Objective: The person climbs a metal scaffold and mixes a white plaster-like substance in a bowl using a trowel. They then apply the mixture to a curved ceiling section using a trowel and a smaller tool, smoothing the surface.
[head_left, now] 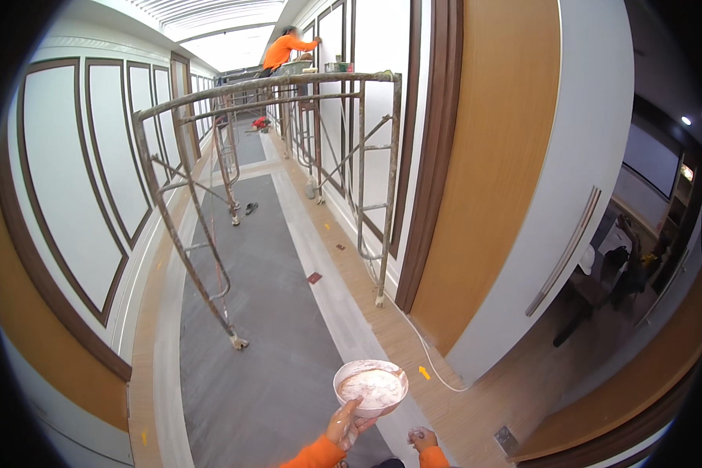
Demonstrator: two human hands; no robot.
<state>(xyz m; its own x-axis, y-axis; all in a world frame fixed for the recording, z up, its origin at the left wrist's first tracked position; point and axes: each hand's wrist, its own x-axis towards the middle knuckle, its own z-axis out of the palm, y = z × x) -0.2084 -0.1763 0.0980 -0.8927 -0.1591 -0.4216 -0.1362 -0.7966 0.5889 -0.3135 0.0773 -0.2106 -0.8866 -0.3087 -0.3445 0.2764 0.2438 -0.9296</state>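
At the left side, white wall panels (53, 179) with dark brown frames follow the corridor into the distance. Next comes a metal scaffold (288, 79), rusty and stained, which stands across the corridor over the dark grey floor strip (249, 304). On this strip, between the legs of the scaffold, lies a dark shoe (251, 208). Farther away, a co-worker (283, 53) in an orange top is up at the height of the scaffold, with one arm stretched to the right wall. Nearer, a small reddish-brown piece (313, 278) lies flat on the floor.

At the bottom, the left hand (348, 425), in an orange sleeve, grips a round bowl (371, 385) by its near side. The bowl is above the floor, in front of the person, and a whitish-pink paste is inside it and also on its rim. Just to the right, the right hand (423, 438) is apart from the bowl; its fingers are bent, but I cannot tell if they close on something. Beyond it, a yellow arrow (424, 372) is on the wooden floor, beside a white cable (423, 343). Farthest right is a pale door (593, 140) with a long handle (563, 253).
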